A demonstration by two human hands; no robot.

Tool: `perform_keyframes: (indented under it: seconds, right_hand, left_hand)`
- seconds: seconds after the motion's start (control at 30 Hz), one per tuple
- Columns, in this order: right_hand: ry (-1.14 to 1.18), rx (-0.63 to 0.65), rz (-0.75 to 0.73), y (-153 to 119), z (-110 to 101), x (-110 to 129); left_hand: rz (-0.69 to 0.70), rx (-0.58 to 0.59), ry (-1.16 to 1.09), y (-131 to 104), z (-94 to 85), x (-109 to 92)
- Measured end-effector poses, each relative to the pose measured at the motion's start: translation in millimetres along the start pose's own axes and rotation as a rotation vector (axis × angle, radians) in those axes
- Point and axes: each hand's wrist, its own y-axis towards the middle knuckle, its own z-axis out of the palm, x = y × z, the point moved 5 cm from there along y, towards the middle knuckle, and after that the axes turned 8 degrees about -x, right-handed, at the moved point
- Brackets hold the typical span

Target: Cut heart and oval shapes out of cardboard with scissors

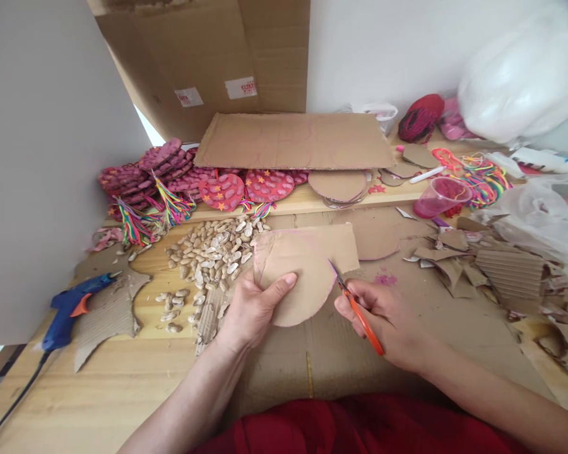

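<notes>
My left hand (255,302) grips a piece of cardboard (307,271) by its lower left side, thumb on top and fingers hidden beneath. A purplish line marks a curve on the cardboard, and its lower edge is cut round. In my right hand (383,315) is a pair of scissors (360,312) with orange handles. The blades meet the cardboard's right side, where a squarish flap still sticks out at the upper right. Behind that flap lies another cardboard piece (373,233) with a purplish edge.
Peanut shells (222,252) lie in a heap to the left. A blue glue gun (71,309) rests at the far left. Decorated red pieces with tassels (222,189) stand at the back, near a cardboard sheet (293,142). Cardboard scraps (506,277) and a pink cup (442,197) are on the right.
</notes>
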Motion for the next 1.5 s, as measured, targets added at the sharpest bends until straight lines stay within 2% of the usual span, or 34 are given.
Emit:
perform_keyframes:
  seconds: [0.2,0.5,0.77,0.87,0.97,1.1,1.5]
  right_hand:
    - [-0.066,0.017,-0.051,-1.6,-4.5,5.9]
    - [-0.058,-0.020,-0.057,-1.8,-5.8,13.7]
    - [-0.198,-0.018,-0.050,0.0,-5.7,15.5]
    - [-0.255,0.001,-0.076,0.6,-3.5,13.0]
    - [-0.216,0.038,-0.075,-0.8,-1.4,11.1]
    - [-0.157,0.057,-0.064,-3.9,-2.6,12.1]
    - [-0.197,0.033,-0.064,-2.1,-2.8,20.3]
  left_hand:
    - [-0.026,0.055,0.014,-3.5,5.3,0.6]
    - [-0.007,0.033,-0.001,-2.6,2.6,-0.2]
    - [-0.083,0.056,-0.032,4.7,-5.7,5.0]
    - [-0.029,0.023,-0.032,8.7,-9.7,3.2]
    - [0.022,0.053,0.008,8.6,-7.3,0.0]
    - [0.009,0.095,0.039,5.7,-2.9,-0.1]
    - [-0.028,0.060,0.030,7.7,-6.8,1.2]
